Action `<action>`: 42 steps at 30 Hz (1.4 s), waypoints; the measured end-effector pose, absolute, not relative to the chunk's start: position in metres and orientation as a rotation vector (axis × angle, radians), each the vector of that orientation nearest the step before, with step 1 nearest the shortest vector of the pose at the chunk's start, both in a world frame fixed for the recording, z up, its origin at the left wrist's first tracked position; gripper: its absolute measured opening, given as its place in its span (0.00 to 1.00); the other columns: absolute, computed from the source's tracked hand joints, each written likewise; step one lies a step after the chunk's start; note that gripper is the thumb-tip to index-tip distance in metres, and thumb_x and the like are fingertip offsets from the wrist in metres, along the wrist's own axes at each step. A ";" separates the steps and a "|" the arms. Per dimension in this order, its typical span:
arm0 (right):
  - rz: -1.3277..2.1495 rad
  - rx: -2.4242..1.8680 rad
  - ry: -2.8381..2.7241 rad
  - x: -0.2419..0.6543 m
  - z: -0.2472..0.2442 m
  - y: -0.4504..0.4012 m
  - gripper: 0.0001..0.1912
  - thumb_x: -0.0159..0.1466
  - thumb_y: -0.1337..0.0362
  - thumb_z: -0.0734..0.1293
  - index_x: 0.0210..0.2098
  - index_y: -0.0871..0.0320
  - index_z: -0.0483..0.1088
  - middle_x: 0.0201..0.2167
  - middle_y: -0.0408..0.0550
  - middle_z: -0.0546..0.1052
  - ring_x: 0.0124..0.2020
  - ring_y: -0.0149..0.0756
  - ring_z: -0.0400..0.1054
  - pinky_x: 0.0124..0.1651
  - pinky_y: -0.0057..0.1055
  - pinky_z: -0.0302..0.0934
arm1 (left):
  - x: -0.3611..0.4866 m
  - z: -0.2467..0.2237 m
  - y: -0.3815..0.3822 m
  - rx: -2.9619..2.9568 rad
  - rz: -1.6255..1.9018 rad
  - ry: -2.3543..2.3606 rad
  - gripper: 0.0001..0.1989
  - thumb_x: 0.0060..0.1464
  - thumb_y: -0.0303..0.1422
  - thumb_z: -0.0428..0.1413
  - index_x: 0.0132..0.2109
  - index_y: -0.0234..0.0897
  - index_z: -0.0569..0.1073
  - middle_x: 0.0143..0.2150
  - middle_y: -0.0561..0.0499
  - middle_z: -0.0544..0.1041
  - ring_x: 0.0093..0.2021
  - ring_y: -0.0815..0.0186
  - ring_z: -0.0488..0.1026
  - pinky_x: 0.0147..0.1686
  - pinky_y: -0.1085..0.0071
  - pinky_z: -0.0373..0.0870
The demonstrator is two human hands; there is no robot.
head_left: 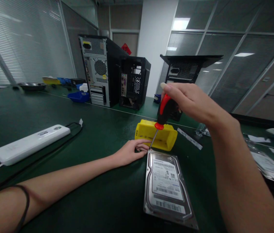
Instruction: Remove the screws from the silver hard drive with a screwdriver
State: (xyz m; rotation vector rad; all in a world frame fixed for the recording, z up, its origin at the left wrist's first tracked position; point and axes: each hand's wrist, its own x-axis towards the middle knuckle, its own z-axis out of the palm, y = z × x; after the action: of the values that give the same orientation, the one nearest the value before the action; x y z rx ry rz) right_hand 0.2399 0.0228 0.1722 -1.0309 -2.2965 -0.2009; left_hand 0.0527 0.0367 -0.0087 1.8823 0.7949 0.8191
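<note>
Drive (167, 184) long axis near 12-to-6, 5 o'clock off nearer left hand (132, 152), fingers part-curled, hold unclear; right hand (191, 98) closed round screwdriver (163, 113).

Dim overall, with a light (181, 23) glowing at one o'clock. The drive (167, 184) glints at five. Edges look stretched.

Computer repair workshop, open PC cases (135, 82)

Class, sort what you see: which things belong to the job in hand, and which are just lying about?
In the job: screwdriver in right hand, left hand near its tip, hard drive.

Seemingly lying about: yellow bin, long white device, blue tray, large computer tower.
</note>
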 end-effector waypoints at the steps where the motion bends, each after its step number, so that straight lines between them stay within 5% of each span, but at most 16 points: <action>1: -0.169 -1.013 -2.302 0.240 0.172 0.022 0.25 0.67 0.48 0.50 0.28 0.59 0.66 0.23 0.46 0.66 0.24 0.31 0.59 0.28 0.30 0.51 | 0.053 -0.009 0.037 1.887 0.821 0.791 0.23 0.54 0.23 0.54 0.57 0.28 0.66 0.46 0.40 0.77 0.47 0.62 0.75 0.53 0.61 0.67; 6: 0.067 -0.832 -2.348 0.235 0.171 0.022 0.18 0.68 0.56 0.53 0.41 0.58 0.69 0.33 0.47 0.72 0.31 0.31 0.64 0.33 0.29 0.56 | 0.053 -0.008 0.036 1.884 0.809 0.794 0.23 0.54 0.23 0.55 0.58 0.29 0.66 0.46 0.41 0.77 0.47 0.62 0.75 0.52 0.62 0.68; 16: 0.012 -0.836 -2.320 0.231 0.169 0.025 0.17 0.67 0.55 0.55 0.34 0.59 0.69 0.28 0.45 0.70 0.30 0.31 0.63 0.32 0.29 0.56 | 0.052 -0.004 0.035 1.878 0.800 0.784 0.23 0.54 0.23 0.55 0.57 0.30 0.66 0.46 0.41 0.78 0.47 0.62 0.75 0.52 0.61 0.68; 22: 0.199 -0.771 -2.419 0.235 0.174 0.017 0.15 0.67 0.60 0.55 0.44 0.59 0.68 0.40 0.48 0.73 0.37 0.33 0.66 0.37 0.30 0.59 | 0.052 -0.006 0.036 1.892 0.801 0.787 0.22 0.54 0.23 0.55 0.56 0.29 0.67 0.46 0.41 0.77 0.47 0.62 0.75 0.52 0.60 0.68; 30: -0.232 -0.945 -2.290 0.230 0.170 0.023 0.24 0.64 0.46 0.57 0.27 0.59 0.69 0.21 0.45 0.67 0.25 0.31 0.59 0.29 0.31 0.51 | 0.053 -0.007 0.035 1.900 0.807 0.790 0.20 0.54 0.22 0.55 0.55 0.31 0.68 0.46 0.43 0.78 0.47 0.64 0.75 0.52 0.62 0.69; 38: 0.072 -0.938 -2.355 0.238 0.174 0.020 0.17 0.68 0.56 0.54 0.47 0.57 0.68 0.37 0.48 0.73 0.30 0.32 0.65 0.31 0.30 0.57 | 0.052 -0.009 0.037 1.897 0.813 0.783 0.21 0.54 0.23 0.55 0.56 0.27 0.67 0.46 0.40 0.77 0.47 0.62 0.75 0.52 0.63 0.69; 42: -0.016 -0.963 -2.318 0.230 0.173 0.018 0.17 0.65 0.52 0.58 0.40 0.57 0.70 0.32 0.47 0.72 0.28 0.31 0.64 0.28 0.28 0.56 | 0.052 -0.008 0.036 1.888 0.816 0.784 0.20 0.54 0.23 0.55 0.55 0.28 0.67 0.46 0.41 0.78 0.47 0.63 0.75 0.52 0.63 0.69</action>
State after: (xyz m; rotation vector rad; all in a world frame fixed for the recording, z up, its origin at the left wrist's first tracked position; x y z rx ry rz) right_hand 0.2304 0.0178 0.1735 -0.9635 -2.3182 -0.0162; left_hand 0.0523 0.0364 -0.0084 1.8879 0.7838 0.8162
